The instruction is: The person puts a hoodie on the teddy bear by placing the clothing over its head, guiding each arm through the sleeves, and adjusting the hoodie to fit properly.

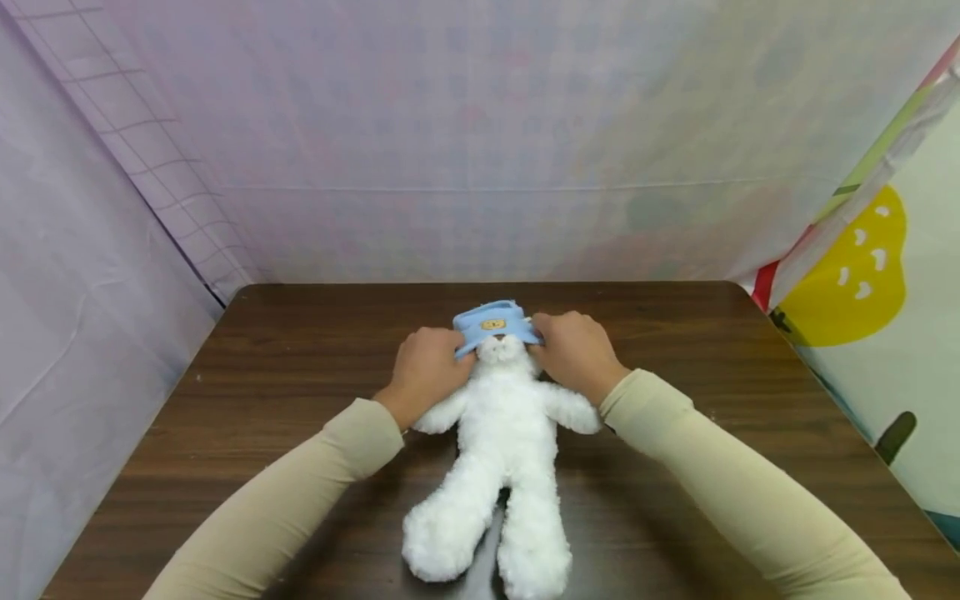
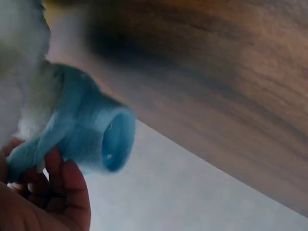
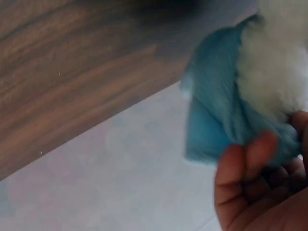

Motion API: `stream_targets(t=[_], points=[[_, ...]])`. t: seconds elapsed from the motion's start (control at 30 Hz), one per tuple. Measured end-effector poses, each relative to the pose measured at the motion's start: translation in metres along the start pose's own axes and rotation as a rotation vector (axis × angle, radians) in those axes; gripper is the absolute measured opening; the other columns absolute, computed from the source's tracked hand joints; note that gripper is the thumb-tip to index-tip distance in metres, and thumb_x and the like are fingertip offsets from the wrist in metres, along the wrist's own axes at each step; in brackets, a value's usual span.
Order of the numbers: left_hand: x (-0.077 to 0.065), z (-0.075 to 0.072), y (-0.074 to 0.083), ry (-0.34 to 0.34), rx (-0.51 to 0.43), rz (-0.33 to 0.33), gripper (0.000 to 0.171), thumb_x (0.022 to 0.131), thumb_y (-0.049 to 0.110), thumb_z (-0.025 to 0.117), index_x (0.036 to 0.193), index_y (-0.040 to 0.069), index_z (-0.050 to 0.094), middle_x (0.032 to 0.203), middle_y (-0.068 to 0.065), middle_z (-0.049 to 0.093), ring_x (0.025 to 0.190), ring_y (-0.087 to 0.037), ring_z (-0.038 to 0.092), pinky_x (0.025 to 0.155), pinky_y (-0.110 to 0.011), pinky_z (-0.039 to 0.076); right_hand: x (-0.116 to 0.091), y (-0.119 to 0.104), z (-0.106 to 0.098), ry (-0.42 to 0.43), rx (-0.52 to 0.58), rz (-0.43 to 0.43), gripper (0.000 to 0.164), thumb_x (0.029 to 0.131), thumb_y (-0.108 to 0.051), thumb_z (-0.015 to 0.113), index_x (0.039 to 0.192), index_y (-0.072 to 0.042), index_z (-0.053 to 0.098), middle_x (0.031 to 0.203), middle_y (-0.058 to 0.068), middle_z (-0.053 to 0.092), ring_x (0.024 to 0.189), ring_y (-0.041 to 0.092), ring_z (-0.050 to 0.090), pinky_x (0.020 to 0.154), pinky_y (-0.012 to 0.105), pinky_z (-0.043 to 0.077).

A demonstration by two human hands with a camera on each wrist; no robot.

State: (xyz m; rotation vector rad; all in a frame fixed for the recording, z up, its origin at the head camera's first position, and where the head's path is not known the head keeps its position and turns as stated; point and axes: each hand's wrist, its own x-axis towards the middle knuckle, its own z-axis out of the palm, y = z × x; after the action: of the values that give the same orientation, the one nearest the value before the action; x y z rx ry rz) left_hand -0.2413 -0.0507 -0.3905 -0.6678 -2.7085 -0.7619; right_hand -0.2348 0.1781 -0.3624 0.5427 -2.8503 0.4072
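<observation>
A white plush toy (image 1: 506, 417) lies on its back on the table, legs toward the person. Over the top of its head sits a small light-blue doll garment (image 1: 487, 321) with a yellow patch on the front, leaving the muzzle uncovered. My left hand (image 1: 431, 371) pinches the garment's left edge beside the head. Opposite it, my right hand (image 1: 576, 352) pinches the right edge. A round opening shows at the end of the blue garment (image 2: 94, 130) in the left wrist view. The toy's eyes and ears are hidden under the cloth.
The dark wood-grain table (image 1: 300, 350) ends a little beyond the garment. Behind it hangs a pale patterned curtain (image 1: 465, 150), with a white curtain (image 1: 75, 275) at the left. A cloth with a yellow print (image 1: 855, 275) hangs at the right.
</observation>
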Motion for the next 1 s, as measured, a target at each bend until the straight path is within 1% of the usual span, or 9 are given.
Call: stream_targets(t=[0.13,0.27,0.33,0.43,0.5,0.6,0.73,0.8,1.0], points=[[-0.004,0.004,-0.002,-0.105,-0.037,-0.030,0.044,0.097,0.023,0.062,0.063,0.018,0.035,0.056,0.004,0.025,0.050,-0.010,0.021,0.049,-0.027,0.023,-0.004,0.004,0.006,-0.168,0.061,0.005,0.028,0.098,-0.022,0.060,0.074,-0.013,0.050,0.055,-0.001,0.036,0.047,0.012,0.029,0.047,0.029,0.025],[-0.007,0.001,-0.008,-0.221,-0.158,-0.023,0.039,0.097,0.024,0.063,0.067,0.014,0.040,0.060,0.002,0.030,0.053,-0.012,0.025,0.054,-0.029,0.028,-0.010,0.014,0.004,-0.365,0.185,0.008,0.021,0.098,-0.029,0.061,0.093,-0.010,0.055,0.066,0.001,0.045,0.055,0.014,0.038,0.055,0.033,0.033],[-0.007,-0.003,-0.010,-0.290,-0.190,-0.018,0.034,0.094,0.026,0.067,0.073,0.012,0.044,0.065,0.000,0.035,0.058,-0.013,0.031,0.058,-0.031,0.031,-0.013,0.018,0.003,-0.406,0.227,0.018,0.028,0.096,-0.033,0.064,0.106,-0.008,0.055,0.076,0.002,0.052,0.063,0.015,0.045,0.061,0.035,0.038],[-0.008,-0.008,-0.011,-0.373,-0.183,-0.036,0.031,0.091,0.029,0.071,0.080,0.011,0.048,0.073,-0.002,0.040,0.065,-0.015,0.036,0.062,-0.033,0.032,-0.017,0.018,0.008,-0.367,0.253,0.030,0.038,0.094,-0.032,0.068,0.117,-0.005,0.055,0.085,0.004,0.057,0.069,0.017,0.049,0.067,0.038,0.041],[-0.010,-0.008,-0.010,-0.389,-0.156,-0.070,0.031,0.090,0.030,0.071,0.080,0.011,0.048,0.076,-0.003,0.041,0.067,-0.016,0.036,0.063,-0.034,0.031,-0.019,0.015,0.014,-0.300,0.248,0.038,0.037,0.094,-0.030,0.069,0.116,-0.003,0.056,0.087,0.004,0.058,0.070,0.017,0.050,0.068,0.038,0.042],[-0.011,-0.003,-0.009,-0.339,-0.110,-0.104,0.033,0.089,0.029,0.072,0.076,0.012,0.047,0.074,-0.003,0.041,0.066,-0.016,0.036,0.061,-0.032,0.031,-0.021,0.010,0.020,-0.216,0.225,0.035,0.030,0.094,-0.027,0.070,0.109,-0.004,0.058,0.080,0.003,0.056,0.064,0.016,0.046,0.063,0.036,0.040],[-0.012,0.004,-0.008,-0.255,-0.048,-0.101,0.031,0.087,0.027,0.072,0.072,0.012,0.050,0.071,-0.003,0.045,0.064,-0.016,0.038,0.058,-0.030,0.033,-0.021,0.006,0.026,-0.147,0.195,0.007,0.020,0.094,-0.023,0.069,0.090,-0.009,0.055,0.067,0.001,0.045,0.056,0.014,0.036,0.055,0.033,0.032],[-0.013,0.005,-0.007,-0.224,-0.036,-0.093,0.030,0.087,0.026,0.071,0.070,0.012,0.050,0.067,-0.001,0.045,0.061,-0.015,0.037,0.056,-0.029,0.033,-0.019,0.005,0.027,-0.113,0.185,-0.004,0.024,0.095,-0.020,0.068,0.081,-0.012,0.050,0.061,0.000,0.037,0.052,0.012,0.031,0.052,0.031,0.028],[-0.012,0.003,-0.001,-0.131,-0.072,-0.087,0.040,0.090,0.019,0.065,0.062,0.016,0.037,0.057,0.003,0.026,0.053,-0.011,0.024,0.052,-0.027,0.027,-0.013,0.001,0.027,0.022,0.171,-0.059,0.036,0.093,-0.010,0.065,0.067,-0.015,0.040,0.056,-0.004,0.026,0.050,0.011,0.024,0.049,0.029,0.025]])
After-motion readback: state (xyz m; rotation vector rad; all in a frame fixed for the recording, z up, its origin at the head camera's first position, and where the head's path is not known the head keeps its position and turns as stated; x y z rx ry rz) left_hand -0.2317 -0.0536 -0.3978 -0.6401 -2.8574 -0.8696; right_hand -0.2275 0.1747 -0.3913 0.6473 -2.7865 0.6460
